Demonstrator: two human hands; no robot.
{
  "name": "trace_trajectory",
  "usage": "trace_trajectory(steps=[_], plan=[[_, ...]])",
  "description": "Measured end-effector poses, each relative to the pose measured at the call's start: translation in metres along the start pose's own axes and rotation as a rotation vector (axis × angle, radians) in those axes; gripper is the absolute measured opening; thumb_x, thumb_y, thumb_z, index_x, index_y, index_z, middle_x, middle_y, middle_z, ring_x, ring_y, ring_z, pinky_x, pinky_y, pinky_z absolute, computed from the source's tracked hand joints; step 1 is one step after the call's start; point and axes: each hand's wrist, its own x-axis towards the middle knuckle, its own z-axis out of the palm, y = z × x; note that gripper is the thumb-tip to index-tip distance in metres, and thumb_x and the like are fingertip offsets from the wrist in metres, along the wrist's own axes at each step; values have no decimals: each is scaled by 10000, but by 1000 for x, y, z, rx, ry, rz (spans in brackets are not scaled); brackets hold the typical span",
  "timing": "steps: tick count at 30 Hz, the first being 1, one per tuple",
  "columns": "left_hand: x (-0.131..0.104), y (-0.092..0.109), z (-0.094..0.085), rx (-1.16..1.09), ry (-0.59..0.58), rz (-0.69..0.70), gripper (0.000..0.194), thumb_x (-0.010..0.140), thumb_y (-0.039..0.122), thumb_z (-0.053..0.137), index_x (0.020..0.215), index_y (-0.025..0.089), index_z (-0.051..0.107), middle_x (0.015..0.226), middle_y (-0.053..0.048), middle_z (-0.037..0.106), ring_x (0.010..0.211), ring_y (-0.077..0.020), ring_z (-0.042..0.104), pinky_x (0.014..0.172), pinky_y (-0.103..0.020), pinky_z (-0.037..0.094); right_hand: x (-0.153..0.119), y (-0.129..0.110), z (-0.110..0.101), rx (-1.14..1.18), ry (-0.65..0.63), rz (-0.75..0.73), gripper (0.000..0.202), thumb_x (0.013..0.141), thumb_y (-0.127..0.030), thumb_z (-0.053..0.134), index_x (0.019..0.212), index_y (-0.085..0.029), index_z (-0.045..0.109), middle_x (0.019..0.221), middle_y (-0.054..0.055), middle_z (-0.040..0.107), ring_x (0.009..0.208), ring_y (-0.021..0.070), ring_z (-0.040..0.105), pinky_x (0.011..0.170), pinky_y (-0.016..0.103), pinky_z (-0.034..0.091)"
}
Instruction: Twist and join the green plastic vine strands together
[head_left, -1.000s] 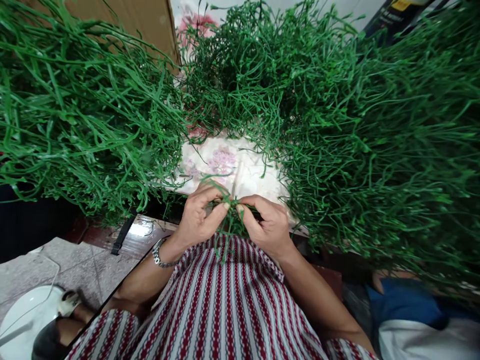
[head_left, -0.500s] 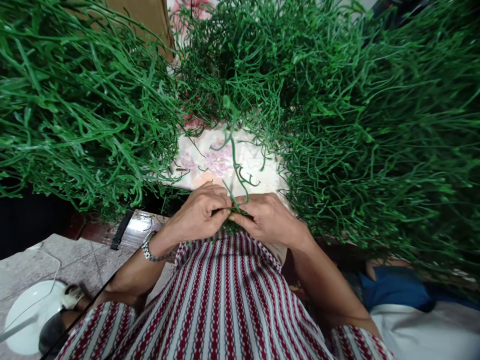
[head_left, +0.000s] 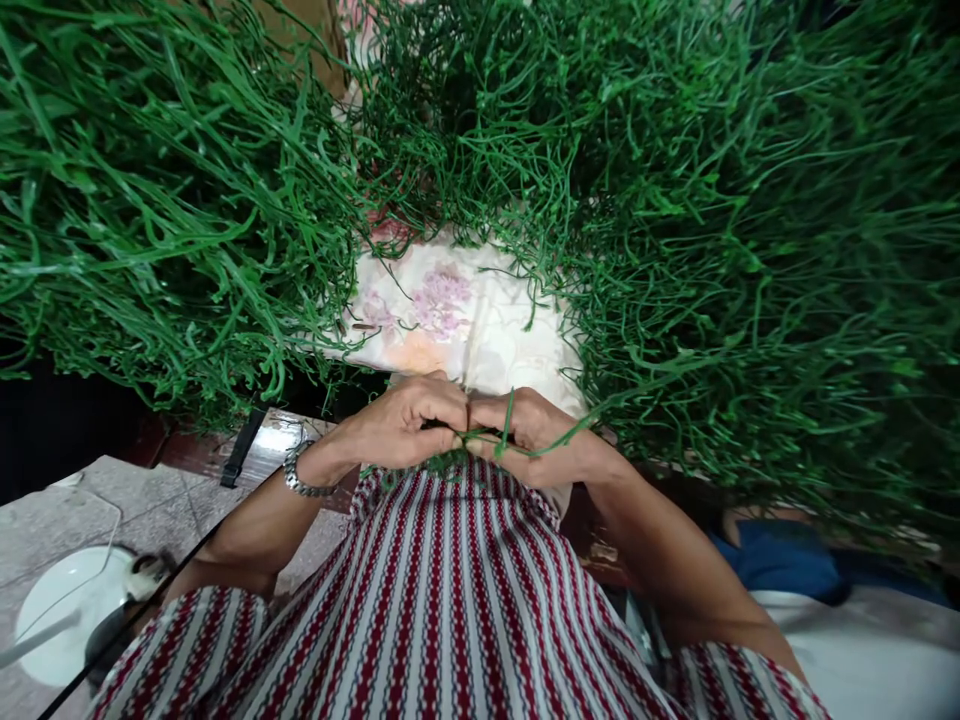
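Note:
My left hand (head_left: 409,425) and my right hand (head_left: 534,432) meet knuckle to knuckle in front of my striped top, at the near edge of the flowered cloth (head_left: 435,300). Both are closed, thumbs against forefingers, on one thin green plant stem (head_left: 555,443). The stem lies across the right thumb and stretches right over the wrist, with a short side shoot sticking up. Its end between the fingertips is hidden. Below the hands, a few green bits show on my lap.
Large heaps of tangled green stems rise at the left (head_left: 172,220), at the back and at the right (head_left: 720,280). A white round base (head_left: 71,620) stands on the floor at lower left. Blue and white fabric (head_left: 787,560) shows at lower right.
The stem, which pointed away over the flowered cloth, now lies across my right hand towards the right. My hands remain together in nearly the same place.

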Motion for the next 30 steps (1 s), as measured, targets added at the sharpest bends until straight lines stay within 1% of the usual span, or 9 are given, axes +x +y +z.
trace_trajectory(steps=[2, 5, 10, 14, 21, 23, 25, 28, 30], plan=[[2, -3, -1, -144, -1, 43, 240, 788, 195, 507, 551, 156, 500, 512, 21, 450, 528, -104, 426, 629, -280, 336, 1, 0, -2, 177, -23, -11, 282, 882, -317, 445, 647, -161, 434, 577, -53, 355, 528, 63, 313, 508, 194, 272], [3, -7, 0, -294, 21, 57, 299, 791, 308, 565, 535, 154, 555, 503, 1, 488, 514, -112, 429, 618, -292, 349, 3, 0, -4, 409, -65, 10, 316, 864, -351, 493, 627, -150, 438, 564, -60, 340, 506, 51, 295, 477, 188, 258], [-2, -17, 4, -519, 105, -46, 292, 709, 415, 662, 571, 157, 661, 538, -35, 563, 526, -135, 467, 561, -291, 362, 4, 4, 1, 648, 3, 34, 272, 830, -350, 555, 692, -121, 509, 586, -46, 401, 513, 51, 323, 466, 194, 241], [-5, -22, 7, -679, 113, -71, 217, 663, 371, 714, 598, 164, 701, 554, -38, 578, 542, -140, 478, 555, -287, 365, 4, 7, 7, 741, 26, 5, 227, 812, -310, 585, 702, -114, 547, 583, -45, 419, 520, 55, 330, 487, 204, 244], [-3, -21, 16, -913, 132, -107, 164, 602, 318, 759, 574, 163, 712, 540, -25, 568, 510, -114, 449, 523, -271, 323, 10, 9, 16, 831, 69, -105, 178, 790, -255, 598, 661, -134, 573, 635, -16, 486, 600, 85, 425, 550, 218, 324], [-4, -22, 16, -930, 134, -102, 162, 601, 319, 755, 576, 165, 714, 535, -31, 573, 505, -120, 458, 520, -277, 329, 8, 10, 20, 877, 75, -96, 182, 786, -267, 602, 661, -136, 577, 611, -21, 478, 559, 80, 417, 516, 213, 312], [-6, -24, 14, -938, 161, -81, 193, 598, 350, 747, 556, 167, 706, 486, -25, 541, 491, -122, 445, 525, -287, 339, 2, 10, 24, 970, 79, -83, 202, 793, -301, 597, 677, -137, 582, 559, -36, 452, 486, 68, 380, 472, 210, 283], [-11, -27, 6, -899, 284, -52, 225, 599, 382, 732, 549, 165, 694, 436, -9, 482, 481, -116, 415, 538, -293, 341, -7, 11, 21, 1003, 170, -90, 219, 804, -334, 590, 712, -135, 589, 539, -36, 453, 459, 67, 371, 469, 218, 274], [-13, -26, 0, -825, 327, -71, 208, 625, 362, 720, 602, 156, 698, 480, -18, 517, 500, -116, 433, 538, -284, 337, -10, 9, 12, 865, 283, -72, 209, 812, -322, 588, 724, -133, 590, 581, -17, 478, 513, 81, 405, 506, 229, 302]])
